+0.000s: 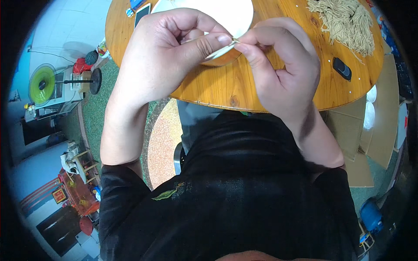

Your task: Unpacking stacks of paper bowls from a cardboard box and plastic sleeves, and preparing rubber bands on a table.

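Pinching a tiny yellowish piece [235,40] near the rim of a white dish [237,15], clamping thumb to forefinger on left hand [167,50] and right hand [291,63]; bending both elbows; facing tan strands [348,26] on a wooden table [209,89], above green floor [109,98].

- Thin pale sliver [235,40] between the left grip [172,48] and right grip [287,56]: too small to identify, partly covered.
- Round white dish [237,17]: cut off by the upper edge, partly hidden behind the left grip.
- Round brown wooden table [209,89]: far side cut off likewise.
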The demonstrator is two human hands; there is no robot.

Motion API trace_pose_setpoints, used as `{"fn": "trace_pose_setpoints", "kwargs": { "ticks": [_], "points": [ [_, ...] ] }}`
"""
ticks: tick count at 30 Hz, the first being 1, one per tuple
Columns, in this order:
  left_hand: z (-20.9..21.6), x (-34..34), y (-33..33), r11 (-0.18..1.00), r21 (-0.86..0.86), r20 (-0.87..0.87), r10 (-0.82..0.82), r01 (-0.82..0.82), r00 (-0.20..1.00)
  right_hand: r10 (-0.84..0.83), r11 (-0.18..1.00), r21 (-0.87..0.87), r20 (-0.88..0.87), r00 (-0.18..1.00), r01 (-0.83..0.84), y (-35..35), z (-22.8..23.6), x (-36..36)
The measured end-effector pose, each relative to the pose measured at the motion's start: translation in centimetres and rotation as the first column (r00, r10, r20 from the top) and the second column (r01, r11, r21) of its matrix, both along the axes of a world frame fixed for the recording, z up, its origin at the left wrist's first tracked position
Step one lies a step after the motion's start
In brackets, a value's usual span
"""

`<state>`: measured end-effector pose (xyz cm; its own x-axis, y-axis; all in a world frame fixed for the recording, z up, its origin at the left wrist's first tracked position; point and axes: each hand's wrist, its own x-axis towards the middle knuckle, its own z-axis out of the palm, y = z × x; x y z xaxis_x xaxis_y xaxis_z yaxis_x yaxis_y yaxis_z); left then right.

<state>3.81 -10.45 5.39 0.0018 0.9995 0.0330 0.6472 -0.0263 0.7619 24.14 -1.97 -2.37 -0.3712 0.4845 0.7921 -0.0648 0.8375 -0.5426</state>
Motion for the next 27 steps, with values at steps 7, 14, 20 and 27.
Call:
{"fn": "trace_pose_setpoints", "kwargs": {
  "ticks": [7, 14, 20, 27],
  "points": [
    [-1.4, -1.6, 0.5, 0.978, 0.111, 0.228, 0.149, -0.177, 0.962, 0.123, 0.982, -0.144, -0.009, 0.992, -0.123, -1.1, -1.8, 0.8],
    [-1.0, 1.0, 0.5, 0.955, 0.165, -0.145, 0.272, -0.248, 0.951, 0.245, 0.969, 0.005, -0.087, 0.966, -0.245, -0.7, -2.4, 0.3],
    [-1.4, 1.7, 0.2, 0.939, 0.299, -0.178, 0.230, -0.170, 0.957, 0.405, 0.777, -0.356, -0.348, 0.846, -0.519, -1.6, -1.8, -0.1],
    [-2.3, 1.0, 0.0, 0.886, 0.456, -0.058, 0.123, -0.083, 0.991, 0.260, 0.557, -0.684, -0.394, 0.882, -0.470, -1.4, -0.2, -0.5]
  ]
}}
